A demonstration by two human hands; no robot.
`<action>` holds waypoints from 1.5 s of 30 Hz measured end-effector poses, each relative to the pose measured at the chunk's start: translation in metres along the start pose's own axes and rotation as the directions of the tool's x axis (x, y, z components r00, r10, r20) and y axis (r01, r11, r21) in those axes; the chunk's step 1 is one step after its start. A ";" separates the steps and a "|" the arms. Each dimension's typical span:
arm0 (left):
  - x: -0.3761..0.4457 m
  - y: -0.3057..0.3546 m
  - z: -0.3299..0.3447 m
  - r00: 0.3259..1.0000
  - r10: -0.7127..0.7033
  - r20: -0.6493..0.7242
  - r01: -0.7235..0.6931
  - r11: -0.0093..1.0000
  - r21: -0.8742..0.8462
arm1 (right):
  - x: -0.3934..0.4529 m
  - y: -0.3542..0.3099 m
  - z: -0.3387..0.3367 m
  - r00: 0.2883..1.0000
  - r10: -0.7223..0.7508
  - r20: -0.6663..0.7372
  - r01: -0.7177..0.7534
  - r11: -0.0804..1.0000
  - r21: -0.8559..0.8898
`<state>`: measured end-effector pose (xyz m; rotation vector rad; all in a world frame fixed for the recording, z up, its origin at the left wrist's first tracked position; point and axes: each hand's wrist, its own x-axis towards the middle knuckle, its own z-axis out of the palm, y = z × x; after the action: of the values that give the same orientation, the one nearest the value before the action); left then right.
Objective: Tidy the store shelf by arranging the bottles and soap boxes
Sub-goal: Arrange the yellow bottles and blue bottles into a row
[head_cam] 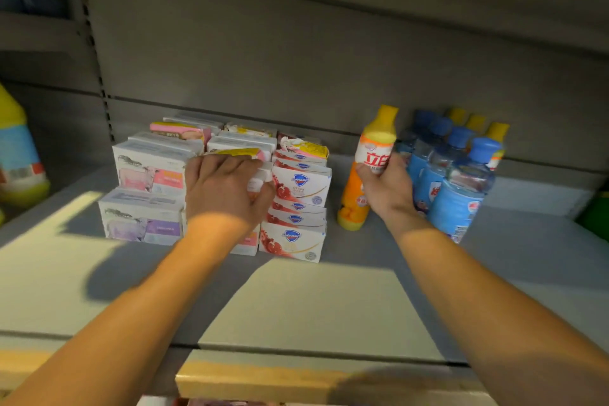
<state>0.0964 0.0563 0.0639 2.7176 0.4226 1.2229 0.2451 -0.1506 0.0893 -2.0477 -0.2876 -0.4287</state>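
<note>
left hand curled on a soap box, seemingly gripping it; right hand clasping a tilted orange bottle beside blue-capped bottles.

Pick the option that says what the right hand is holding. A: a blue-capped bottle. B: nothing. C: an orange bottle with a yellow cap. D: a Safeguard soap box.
C: the right hand grips the orange bottle with the yellow cap around its middle, between the soap boxes and the blue-capped bottles, while the left hand rests on the soap stack.
</note>
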 end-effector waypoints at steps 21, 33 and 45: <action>-0.100 0.078 -0.039 0.875 0.179 0.450 0.225 0.672 -0.706 | -0.136 -0.025 -0.059 0.941 0.088 0.326 -0.264 0.794 0.547; -0.106 0.050 -0.039 0.851 0.038 0.524 0.386 0.630 -0.674 | -0.134 0.017 -0.024 0.869 0.245 0.429 -0.493 0.359 0.793; -0.112 0.038 -0.031 0.838 -0.106 0.535 0.523 0.438 -0.732 | -0.135 0.041 -0.009 0.872 0.350 0.342 -0.471 0.412 0.780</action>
<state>0.0094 -0.0141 0.0136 1.7706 0.1690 0.4623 0.1358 -0.1818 0.0048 -1.0697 -0.0185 0.1743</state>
